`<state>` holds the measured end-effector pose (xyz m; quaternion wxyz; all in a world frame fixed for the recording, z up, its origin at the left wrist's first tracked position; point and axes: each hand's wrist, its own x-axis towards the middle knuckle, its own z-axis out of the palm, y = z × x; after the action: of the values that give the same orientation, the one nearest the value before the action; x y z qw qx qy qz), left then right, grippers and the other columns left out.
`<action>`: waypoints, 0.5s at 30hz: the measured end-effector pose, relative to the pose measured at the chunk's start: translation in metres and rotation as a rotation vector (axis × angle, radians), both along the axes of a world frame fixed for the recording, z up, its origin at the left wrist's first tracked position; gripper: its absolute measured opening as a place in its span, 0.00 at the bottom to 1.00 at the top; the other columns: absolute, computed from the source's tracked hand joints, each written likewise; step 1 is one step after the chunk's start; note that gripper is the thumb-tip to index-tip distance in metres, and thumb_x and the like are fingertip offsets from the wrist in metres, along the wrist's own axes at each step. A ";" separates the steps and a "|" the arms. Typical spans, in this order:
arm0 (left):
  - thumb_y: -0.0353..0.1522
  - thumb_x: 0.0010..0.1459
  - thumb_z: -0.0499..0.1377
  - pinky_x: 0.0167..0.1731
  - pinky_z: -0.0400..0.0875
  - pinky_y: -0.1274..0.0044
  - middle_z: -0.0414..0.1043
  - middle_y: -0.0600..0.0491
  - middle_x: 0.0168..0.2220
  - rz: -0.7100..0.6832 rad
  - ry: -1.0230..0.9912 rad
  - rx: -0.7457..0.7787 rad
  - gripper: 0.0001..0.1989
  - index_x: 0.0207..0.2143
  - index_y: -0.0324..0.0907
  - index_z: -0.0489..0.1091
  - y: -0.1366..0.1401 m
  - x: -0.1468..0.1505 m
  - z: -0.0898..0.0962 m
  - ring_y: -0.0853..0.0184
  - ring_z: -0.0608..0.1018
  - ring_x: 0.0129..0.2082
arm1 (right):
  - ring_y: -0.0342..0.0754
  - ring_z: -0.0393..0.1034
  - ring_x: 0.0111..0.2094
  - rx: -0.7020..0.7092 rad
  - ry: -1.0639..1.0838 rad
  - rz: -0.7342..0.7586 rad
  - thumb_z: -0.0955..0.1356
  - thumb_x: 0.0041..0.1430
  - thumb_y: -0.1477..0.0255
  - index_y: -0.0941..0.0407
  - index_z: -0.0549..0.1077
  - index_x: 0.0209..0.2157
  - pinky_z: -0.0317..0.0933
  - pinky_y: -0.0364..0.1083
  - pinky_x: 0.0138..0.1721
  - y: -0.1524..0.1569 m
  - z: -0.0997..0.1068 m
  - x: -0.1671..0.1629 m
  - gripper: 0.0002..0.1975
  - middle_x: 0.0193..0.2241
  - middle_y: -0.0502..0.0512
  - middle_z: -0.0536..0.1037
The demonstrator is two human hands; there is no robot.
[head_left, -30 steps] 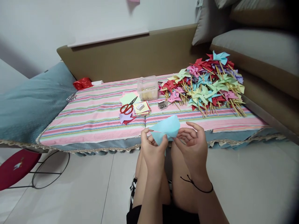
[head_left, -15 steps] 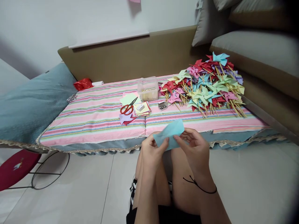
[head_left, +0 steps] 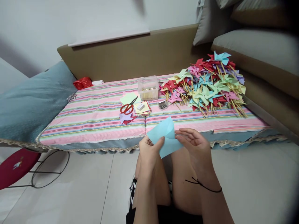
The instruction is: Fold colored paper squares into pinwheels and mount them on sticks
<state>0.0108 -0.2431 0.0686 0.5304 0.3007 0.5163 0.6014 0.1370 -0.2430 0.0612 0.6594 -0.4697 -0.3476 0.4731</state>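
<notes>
A light-blue sheet of paper (head_left: 165,137), creased and cut inward from an edge, is held above my knees. My left hand (head_left: 150,152) pinches its left side, thumb on top and fingers beneath. At the right, my right hand (head_left: 195,146) has thumb and forefinger closed on the paper's edge near a slit; its other fingers are curled. Beyond my hands lie red-handled scissors (head_left: 126,108), a stack of coloured paper squares (head_left: 146,112) with a small box (head_left: 140,107) on it, and purple cut paper (head_left: 126,118).
Many paper pinwheels (head_left: 205,93) on sticks are heaped at the right of the striped cloth (head_left: 98,112). A clear tub of sticks (head_left: 148,88) and a small open case of pins (head_left: 163,105) stand mid-cloth. A red stool (head_left: 20,166) is at lower left.
The blue paper has been opened out from a narrower fold and turned, so its slit now shows. My right hand has shifted slightly right along its edge.
</notes>
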 end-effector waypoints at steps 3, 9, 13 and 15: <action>0.30 0.38 0.70 0.32 0.71 0.76 0.79 0.50 0.30 -0.047 -0.046 -0.009 0.13 0.30 0.37 0.76 -0.001 -0.002 0.002 0.66 0.78 0.29 | 0.49 0.75 0.33 -0.002 0.018 0.069 0.77 0.40 0.70 0.54 0.77 0.30 0.69 0.48 0.36 0.002 -0.008 0.005 0.13 0.30 0.53 0.81; 0.30 0.40 0.70 0.34 0.72 0.75 0.79 0.50 0.30 -0.150 -0.057 0.021 0.11 0.30 0.38 0.77 -0.001 -0.005 -0.002 0.66 0.78 0.30 | 0.48 0.76 0.33 0.002 -0.001 0.174 0.77 0.41 0.69 0.53 0.77 0.32 0.70 0.49 0.37 0.001 -0.016 0.008 0.13 0.30 0.52 0.81; 0.30 0.42 0.69 0.35 0.72 0.74 0.79 0.50 0.31 -0.196 -0.047 0.042 0.10 0.31 0.39 0.77 -0.002 -0.006 -0.005 0.65 0.79 0.32 | 0.50 0.76 0.35 -0.013 -0.043 0.191 0.77 0.42 0.68 0.53 0.77 0.33 0.69 0.50 0.40 0.002 -0.017 0.009 0.13 0.32 0.53 0.81; 0.30 0.42 0.69 0.36 0.72 0.74 0.79 0.50 0.31 -0.208 -0.040 0.043 0.11 0.31 0.39 0.77 -0.002 -0.007 -0.006 0.65 0.79 0.32 | 0.50 0.76 0.36 -0.026 -0.053 0.226 0.77 0.43 0.68 0.53 0.77 0.34 0.68 0.50 0.40 0.001 -0.017 0.011 0.13 0.32 0.53 0.82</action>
<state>0.0037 -0.2455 0.0631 0.5935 0.3521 0.4586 0.5598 0.1484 -0.2417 0.0443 0.5862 -0.4482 -0.4096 0.5364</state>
